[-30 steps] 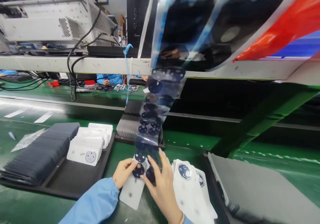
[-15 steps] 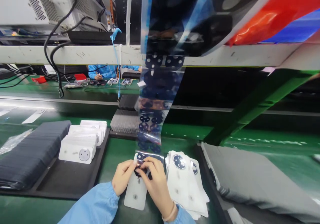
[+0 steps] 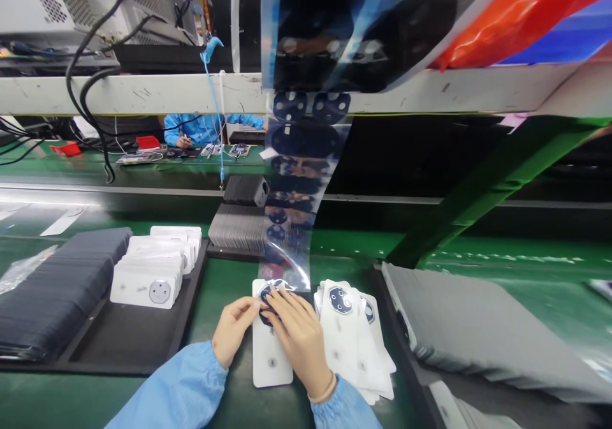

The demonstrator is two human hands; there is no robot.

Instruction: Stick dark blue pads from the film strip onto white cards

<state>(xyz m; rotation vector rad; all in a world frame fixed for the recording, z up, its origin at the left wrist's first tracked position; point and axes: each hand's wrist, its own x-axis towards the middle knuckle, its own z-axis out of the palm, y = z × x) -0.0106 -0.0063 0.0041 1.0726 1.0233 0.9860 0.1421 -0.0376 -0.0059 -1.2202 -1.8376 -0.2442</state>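
Note:
A white phone back cover [image 3: 271, 359] lies flat on the green mat in front of me. My left hand [image 3: 233, 335] rests on its left edge, fingers curled against it. My right hand [image 3: 297, 338] lies over its upper part, fingers stretched flat and pressing on a dark round lens piece [image 3: 266, 299] at the cover's top. A long clear film strip [image 3: 295, 206] carrying several dark round lens pieces hangs down from above and ends just behind my fingers.
A pile of white covers with lens rings [image 3: 352, 340] lies right of my hands. A black tray [image 3: 129, 336] on the left holds white covers [image 3: 153, 269] and dark sheets [image 3: 57, 289]. A grey foam sheet [image 3: 468, 333] lies right. Another person in blue [image 3: 191, 129] works across the belt.
My right hand has gone from pinching a lens piece off the strip to pressing flat on the cover. The cover now lies straighter, and the view has tilted downward.

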